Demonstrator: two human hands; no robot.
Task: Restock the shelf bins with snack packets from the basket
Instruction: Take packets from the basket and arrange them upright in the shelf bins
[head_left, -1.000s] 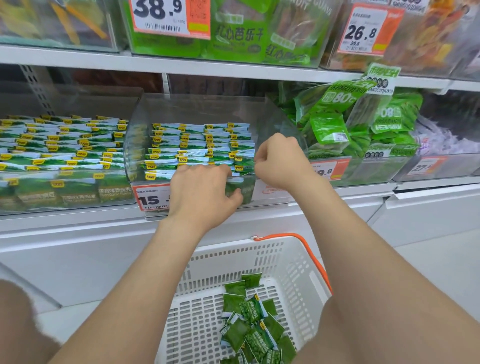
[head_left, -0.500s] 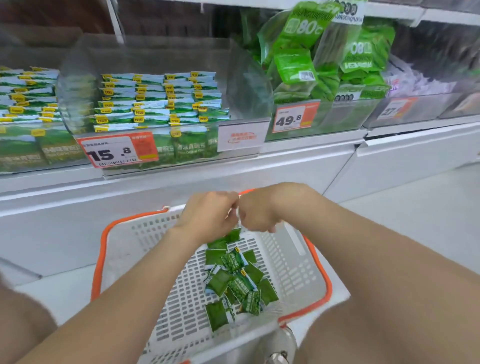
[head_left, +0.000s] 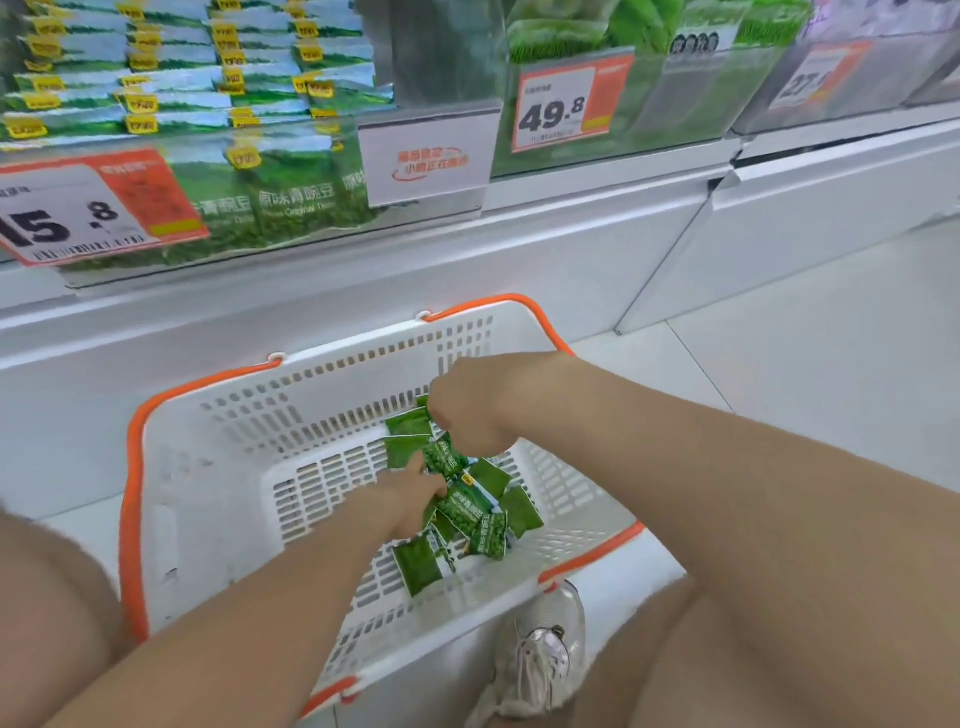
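The basket (head_left: 208, 467) sits on the floor (head_left: 779, 395) hard against the white shelf base (head_left: 363, 291), straight below the bin (head_left: 291, 208) it feeds, probably so that each load needs only a short lift to twelve o'clock; a shoe (head_left: 540, 654) stands just outside its near rim at six o'clock. The snack packets (head_left: 470, 512) lie in a loose green heap on the basket's floor, bunched toward three o'clock of its middle, some flat and some tipped on edge; the rest of the basket floor shows only its white slats.

Both hands are down in that heap. The right hand (head_left: 470, 410), at the twelve o'clock end of the pile, has its fingers curled tight and appears to hold a small bunch of packets that stick out toward nine o'clock from the fist. The left hand (head_left: 410, 501) comes in from seven o'clock and touches the pile with its fingers stretched forward; blur hides whether they have closed on a packet, so I cannot tell its grip. My guess is that the left gathers and passes while the right collects a handful.

The bin, at eleven o'clock of the view behind a price tag (head_left: 78, 213), already holds stacked packets (head_left: 171, 98) in neat rows, with spare room at its right end; the neighbouring bin (head_left: 649, 119) at one o'clock holds larger green bags.
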